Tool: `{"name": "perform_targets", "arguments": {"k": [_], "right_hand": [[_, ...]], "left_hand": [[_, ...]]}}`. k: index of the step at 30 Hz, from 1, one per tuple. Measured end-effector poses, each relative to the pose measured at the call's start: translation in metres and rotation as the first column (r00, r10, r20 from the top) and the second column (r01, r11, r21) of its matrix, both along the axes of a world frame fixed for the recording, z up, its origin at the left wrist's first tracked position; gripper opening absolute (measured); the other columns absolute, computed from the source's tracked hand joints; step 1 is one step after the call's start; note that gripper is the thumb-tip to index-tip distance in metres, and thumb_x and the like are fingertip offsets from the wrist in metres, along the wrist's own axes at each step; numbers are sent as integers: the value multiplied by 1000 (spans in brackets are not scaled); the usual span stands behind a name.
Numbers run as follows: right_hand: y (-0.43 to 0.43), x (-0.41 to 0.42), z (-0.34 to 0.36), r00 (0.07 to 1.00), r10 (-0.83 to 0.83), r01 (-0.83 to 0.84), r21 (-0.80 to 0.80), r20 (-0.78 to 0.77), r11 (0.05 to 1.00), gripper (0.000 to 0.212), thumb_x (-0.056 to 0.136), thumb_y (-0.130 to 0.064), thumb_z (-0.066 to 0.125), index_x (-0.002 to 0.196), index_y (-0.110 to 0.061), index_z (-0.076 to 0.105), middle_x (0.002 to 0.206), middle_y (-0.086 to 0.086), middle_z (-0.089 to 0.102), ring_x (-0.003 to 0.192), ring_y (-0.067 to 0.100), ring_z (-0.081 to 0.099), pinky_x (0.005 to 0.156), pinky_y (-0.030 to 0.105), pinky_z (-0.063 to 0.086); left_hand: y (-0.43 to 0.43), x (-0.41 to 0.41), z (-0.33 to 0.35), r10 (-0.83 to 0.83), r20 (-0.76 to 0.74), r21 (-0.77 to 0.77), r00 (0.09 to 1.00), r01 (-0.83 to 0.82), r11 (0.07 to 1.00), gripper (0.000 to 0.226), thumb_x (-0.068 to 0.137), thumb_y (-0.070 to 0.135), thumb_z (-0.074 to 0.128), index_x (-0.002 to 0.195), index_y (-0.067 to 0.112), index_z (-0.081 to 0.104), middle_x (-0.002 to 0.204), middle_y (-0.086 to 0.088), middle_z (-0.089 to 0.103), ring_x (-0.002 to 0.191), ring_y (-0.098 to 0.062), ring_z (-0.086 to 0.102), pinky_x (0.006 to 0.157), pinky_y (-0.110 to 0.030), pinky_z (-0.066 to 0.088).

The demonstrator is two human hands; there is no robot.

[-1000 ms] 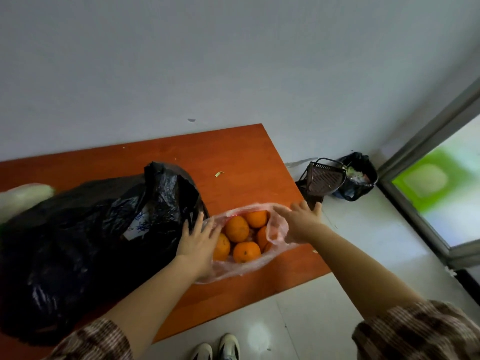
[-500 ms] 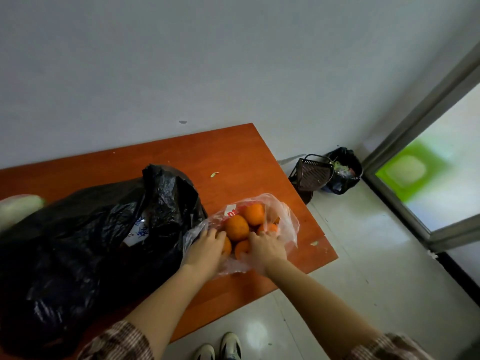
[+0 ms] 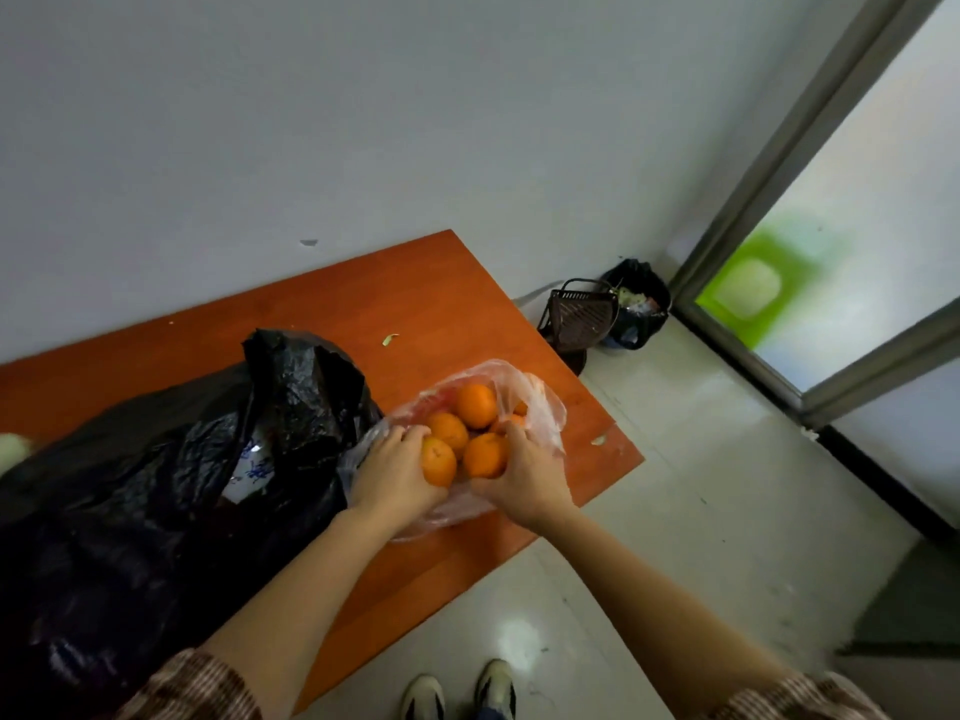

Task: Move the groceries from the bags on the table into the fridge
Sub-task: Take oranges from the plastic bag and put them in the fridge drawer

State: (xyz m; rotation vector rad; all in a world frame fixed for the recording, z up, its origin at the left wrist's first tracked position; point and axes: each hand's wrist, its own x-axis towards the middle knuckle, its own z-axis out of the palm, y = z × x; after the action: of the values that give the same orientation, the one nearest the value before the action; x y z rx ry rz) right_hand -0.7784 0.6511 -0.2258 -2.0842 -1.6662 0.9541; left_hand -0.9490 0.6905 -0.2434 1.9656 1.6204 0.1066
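Note:
A clear plastic bag [image 3: 540, 402] of several oranges lies open near the right end of the orange table [image 3: 415, 304]. My left hand [image 3: 395, 472] is inside the bag, closed around one orange [image 3: 439, 462]. My right hand [image 3: 524, 480] grips another orange [image 3: 485, 454] beside it. Two more oranges [image 3: 475, 405] lie farther back in the bag. A large black plastic bag [image 3: 156, 470] fills the table's left side, with a white printed item [image 3: 254, 467] showing at its opening. The fridge is not in view.
A pale green vegetable [image 3: 10, 449] peeks out at the far left edge. On the floor past the table's right end stand a dark basket [image 3: 576, 317] and a black-lined bin [image 3: 636, 304]. A glass door frame [image 3: 779, 163] is at right. My shoes [image 3: 457, 691] show below.
Both hands went from spreading the clear bag's mouth to reaching inside it. Each has closed on an orange. The view has swung a little to the right.

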Motion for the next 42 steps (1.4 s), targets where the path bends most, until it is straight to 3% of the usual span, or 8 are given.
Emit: {"name": "perform_targets", "arguments": {"k": [3,6,13,22,28,32,37,42], "right_hand": [[-15,21,27,989,-60,72,84,-135,994,64,68,-40,76,120,-28,41,108,-6,54,94,12,57,80,44,56],[-37,53,60,978,-141,166,165,-152,972,69,67,-37,80,123,-29,41,111,-6,51,98,14,55,82,36,54],[-139,168,126,904,-410,427,334,-124,840,65,69,-26,84,121,-24,46,105,-4,49,92,16,54,73,27,45],[-377,358,155,735,-674,632,439,-78,638,74,66,-27,86,126,-24,42,113,-4,48,98,17,54,80,30,48],[-543,458,166,532,-846,743,459,37,487,77,59,-37,83,123,-30,41,109,1,47,102,27,53,92,51,48],[-627,517,193,401,-912,782,486,88,390,76,65,-34,85,126,-29,41,107,-2,40,106,26,48,98,50,44],[-695,592,217,260,-963,789,559,70,254,72,65,-37,85,123,-30,43,106,-3,39,102,22,44,98,45,40],[-737,680,236,198,-976,749,629,87,208,73,64,-36,85,124,-30,42,108,-3,40,101,17,39,97,40,32]], "left_hand": [[-4,9,30,48,125,86,991,-59,995,70,72,43,73,132,26,44,135,-2,45,118,-28,48,91,-41,44],[-7,38,65,-3,168,249,986,-40,968,72,69,43,76,132,27,44,131,-1,46,116,-27,51,88,-38,46],[-59,180,125,-298,316,411,901,153,898,75,68,33,81,133,24,45,124,-4,48,107,-25,54,83,-33,45],[-271,415,143,-599,431,462,675,405,789,78,66,30,81,133,26,42,122,-3,46,106,-22,52,82,-32,46],[-418,548,145,-710,520,455,474,550,700,65,67,30,79,124,31,49,121,1,47,102,-20,55,79,-26,44],[-488,628,173,-814,467,538,344,619,571,71,68,33,80,129,31,43,123,0,48,106,-22,53,86,-38,51],[-547,721,208,-900,387,643,203,640,421,73,69,36,79,130,30,40,125,1,48,109,-21,51,86,-38,51],[-588,819,229,-909,408,683,87,631,367,71,71,37,79,131,31,42,128,5,47,111,-17,52,86,-32,48]]}}
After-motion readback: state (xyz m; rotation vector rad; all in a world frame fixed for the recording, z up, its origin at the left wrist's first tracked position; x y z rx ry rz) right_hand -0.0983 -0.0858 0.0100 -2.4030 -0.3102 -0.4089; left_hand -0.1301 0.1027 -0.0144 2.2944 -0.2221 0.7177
